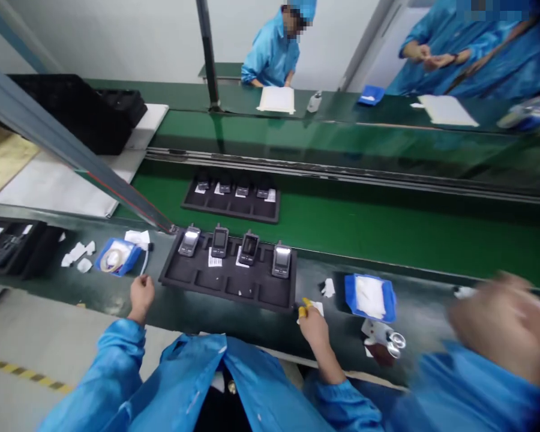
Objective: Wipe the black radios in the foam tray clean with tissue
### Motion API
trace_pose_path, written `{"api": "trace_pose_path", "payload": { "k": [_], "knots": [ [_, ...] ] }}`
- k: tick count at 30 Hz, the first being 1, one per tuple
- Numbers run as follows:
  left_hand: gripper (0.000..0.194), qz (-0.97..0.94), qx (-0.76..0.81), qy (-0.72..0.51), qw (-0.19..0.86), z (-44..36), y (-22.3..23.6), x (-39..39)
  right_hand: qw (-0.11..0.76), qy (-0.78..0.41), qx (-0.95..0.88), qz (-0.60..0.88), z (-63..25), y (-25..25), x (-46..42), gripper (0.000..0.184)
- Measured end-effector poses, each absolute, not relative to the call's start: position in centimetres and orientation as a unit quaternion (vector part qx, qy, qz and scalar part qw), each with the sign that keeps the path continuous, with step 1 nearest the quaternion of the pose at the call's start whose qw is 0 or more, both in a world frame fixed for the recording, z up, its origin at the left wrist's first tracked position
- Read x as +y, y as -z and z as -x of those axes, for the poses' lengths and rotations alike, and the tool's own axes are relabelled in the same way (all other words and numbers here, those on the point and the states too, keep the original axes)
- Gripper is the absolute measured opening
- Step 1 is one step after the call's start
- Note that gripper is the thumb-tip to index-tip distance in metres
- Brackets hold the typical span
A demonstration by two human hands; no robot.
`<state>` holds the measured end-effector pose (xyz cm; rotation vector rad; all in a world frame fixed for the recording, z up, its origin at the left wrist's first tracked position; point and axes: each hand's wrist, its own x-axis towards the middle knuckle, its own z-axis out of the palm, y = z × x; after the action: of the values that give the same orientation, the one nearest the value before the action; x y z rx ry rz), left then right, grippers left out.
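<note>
My left hand [143, 296] is closed in a pinch on the lower end of a thin white cable-like strip [145, 263] with a dark tip, left of the near black tray [227, 295]. Four compartments at the back of that tray hold handheld devices with screens, among them a device [249, 247] with a white label beside it. Past the tray's right front corner is my right hand [315, 329], with yellow finger covers [304, 308] on spread fingertips. A white slip [317, 308] lies partly under it. No device is in either hand.
A second black tray [231, 207] with devices lies on the green belt [364, 231]. Blue bins [119, 257] [350, 294] stand either side. At right, a co-worker's blurred hand [504, 336] reaches in. A metal post [81, 162] slants down at left. People in blue stand opposite.
</note>
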<state>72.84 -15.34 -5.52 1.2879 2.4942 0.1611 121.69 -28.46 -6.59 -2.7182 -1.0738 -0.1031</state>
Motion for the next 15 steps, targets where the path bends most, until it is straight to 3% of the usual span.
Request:
{"api": "trace_pose_path", "payload": {
  "k": [2,6,11,15],
  "knots": [
    [0.035,-0.468,0.864,-0.067,0.173,-73.7,6.4,-14.0,0.117,-0.087,-0.404,0.903,-118.6,9.2,-30.2,0.030],
    [0.035,-0.481,0.851,-0.057,0.202,-75.6,8.7,-12.5,0.139,-0.207,-0.420,0.873,-116.4,12.8,-29.9,0.041],
    [0.034,-0.473,0.852,-0.025,0.222,-75.8,10.0,-12.4,0.173,-0.229,-0.392,0.874,-115.0,15.3,-28.6,0.050],
    [0.033,-0.485,0.842,0.007,0.236,-75.5,9.2,-11.7,0.206,-0.215,-0.374,0.878,-114.3,16.2,-28.9,0.048]
  ]
}}
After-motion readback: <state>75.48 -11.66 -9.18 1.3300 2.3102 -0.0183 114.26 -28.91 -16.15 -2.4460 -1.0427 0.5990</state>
